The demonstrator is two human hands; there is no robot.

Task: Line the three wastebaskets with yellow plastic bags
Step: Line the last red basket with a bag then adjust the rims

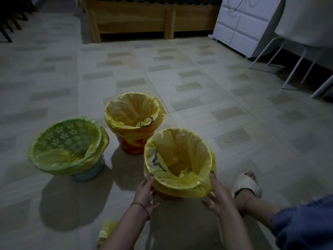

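Three wastebaskets stand on the tiled floor, each with a yellow plastic bag over its rim. The nearest wastebasket is in front of me. My left hand touches its left side with the thumb up against the bag's folded edge. On the opposite side, my right hand rests with straight fingers against the bag. An orange wastebasket stands just behind it. The green flowered wastebasket sits to the left.
Spare yellow bags lie on the floor by my left forearm. My foot in a white slipper is right of the near basket. A wooden bed frame, white cabinet and a chair's white legs stand beyond.
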